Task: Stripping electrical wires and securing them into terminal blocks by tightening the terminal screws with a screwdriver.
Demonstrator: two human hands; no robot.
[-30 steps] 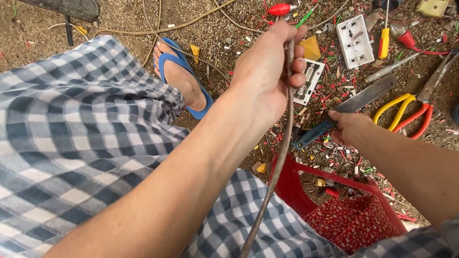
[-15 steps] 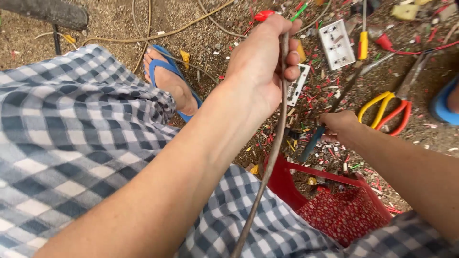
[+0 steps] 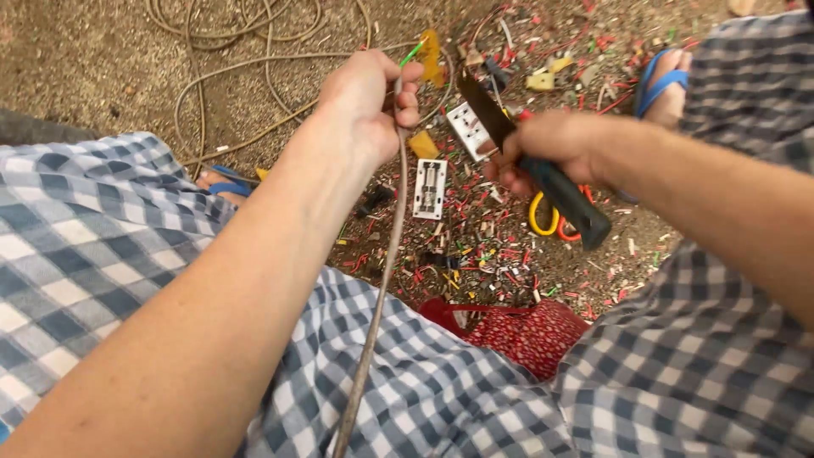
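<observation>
My left hand (image 3: 365, 102) grips the upper end of a long grey cable (image 3: 381, 280) that hangs down between my knees; a green wire tip (image 3: 410, 54) sticks out above the fist. My right hand (image 3: 547, 153) is closed around the dark handle of a knife (image 3: 566, 199). Its blade (image 3: 485, 110) points up and left, toward the top of the cable, a short gap away. Checked cloth covers both legs.
White socket plates (image 3: 429, 188) (image 3: 468, 129) lie on dirt littered with red, yellow and green wire scraps. Yellow-and-red pliers (image 3: 543, 222) sit under the knife handle. A red bag of scraps (image 3: 530, 335) rests between my legs. Coiled cables (image 3: 246, 51) lie far left. Blue sandals (image 3: 657, 80).
My right hand lifted the knife off the ground and brought its blade up toward the cable end. The view shifted, so the left hand and cable now sit more central.
</observation>
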